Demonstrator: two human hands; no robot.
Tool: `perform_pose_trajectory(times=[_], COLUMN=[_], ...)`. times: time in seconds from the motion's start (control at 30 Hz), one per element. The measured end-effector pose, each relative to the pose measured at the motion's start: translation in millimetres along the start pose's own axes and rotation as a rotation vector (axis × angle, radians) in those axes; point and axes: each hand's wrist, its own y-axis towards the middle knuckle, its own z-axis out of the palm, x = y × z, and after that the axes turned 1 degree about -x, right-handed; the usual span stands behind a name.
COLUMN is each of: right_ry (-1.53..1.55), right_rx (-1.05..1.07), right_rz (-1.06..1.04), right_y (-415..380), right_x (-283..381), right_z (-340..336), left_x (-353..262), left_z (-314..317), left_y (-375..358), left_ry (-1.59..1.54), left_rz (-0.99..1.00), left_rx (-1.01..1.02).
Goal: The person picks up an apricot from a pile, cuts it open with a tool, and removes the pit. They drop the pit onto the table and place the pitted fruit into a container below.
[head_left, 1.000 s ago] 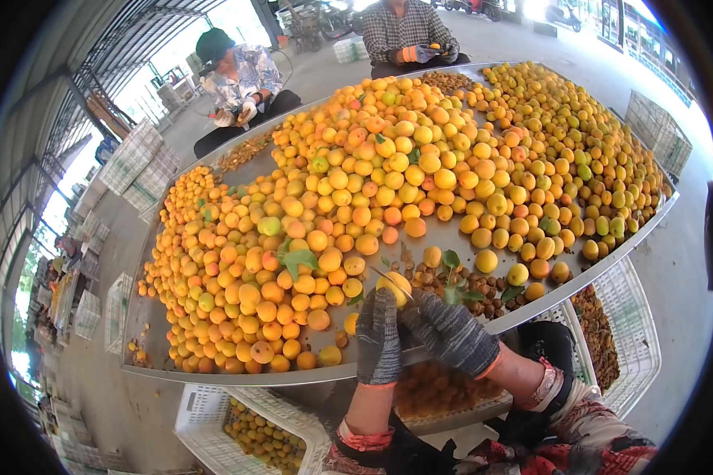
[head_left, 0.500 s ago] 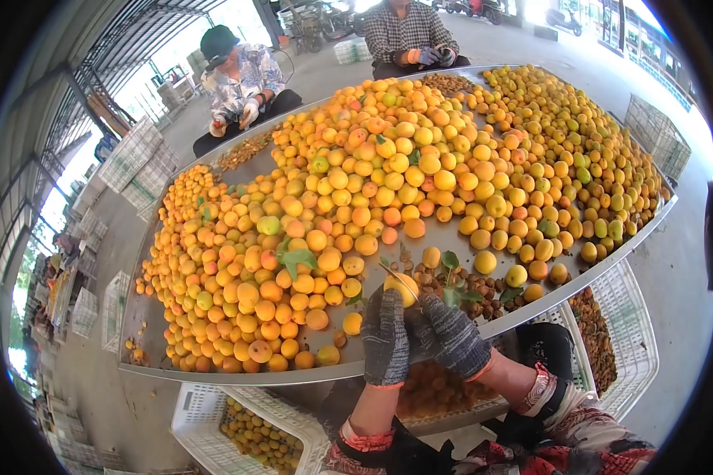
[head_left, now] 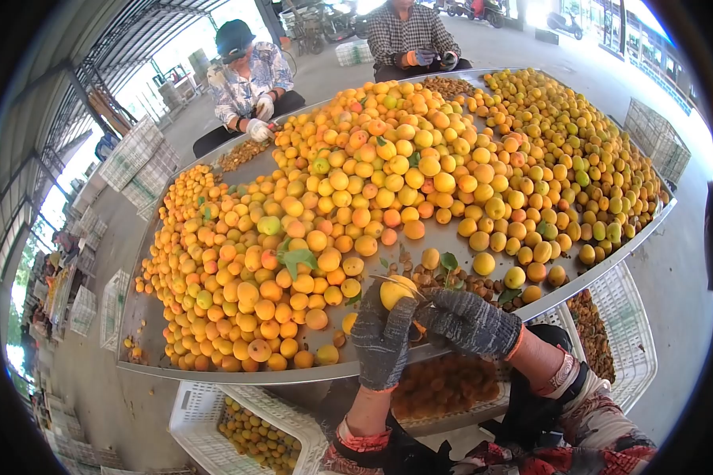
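My left hand (head_left: 380, 336), in a grey knit glove, grips a yellow-orange apricot (head_left: 395, 293) at the tray's near edge. Close beside it is my right hand (head_left: 475, 323), gloved alike, its fingers pinched together against the fruit's right side. A thin, wire-like strand (head_left: 388, 279) runs across the top of the apricot toward the right fingertips; its held end is hidden. Just beyond the hands lie brown pits (head_left: 474, 285) and a few green leaves (head_left: 449, 261) on the metal tray (head_left: 444, 236).
A large heap of apricots (head_left: 333, 182) covers most of the tray. Below its near edge are white plastic crates, one with apricots (head_left: 257, 435), another with brown pits (head_left: 590, 324). Two people sit across the tray, a person in a patterned shirt (head_left: 249, 79) and one in a checked shirt (head_left: 412, 36).
My right hand has turned flatter and shifted right, and the apricot has moved slightly left and down. Across the tray, the person in the patterned shirt has lowered a hand to the tray's edge.
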Motion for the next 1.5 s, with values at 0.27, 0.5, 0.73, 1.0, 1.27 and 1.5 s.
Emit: perform_pose_trajectory(times=[0.27, 0.5, 0.73, 1.0, 1.27, 1.5], right_ry=[-0.664, -0.897, -1.059, -0.805, -0.169, -0.623], right_rx=[-0.157, -0.105, -0.183, 0.062, 0.113, 0.149], right_rz=[-0.505, -0.879, -1.013, -0.909, -0.35, -0.589], right_y=[2, -4, 3, -5, -11, -10], right_x=[-26, -16, -24, -19, -24, -20], right_z=[-3, -23, -23, -40, -31, -42], left_x=[8, -15, -2, -5, 3, -7], left_z=[-3, -12, -4, -15, -10, -22], left_y=[2, -1, 0, -2, -4, 1], left_ry=[-0.356, -0.039, -0.149, -0.001, -0.222, -0.013], left_rz=[-0.335, -0.123, -0.129, -0.091, -0.163, -0.131], left_rx=[0.023, 0.285, 0.187, 0.342, 0.216, 0.42])
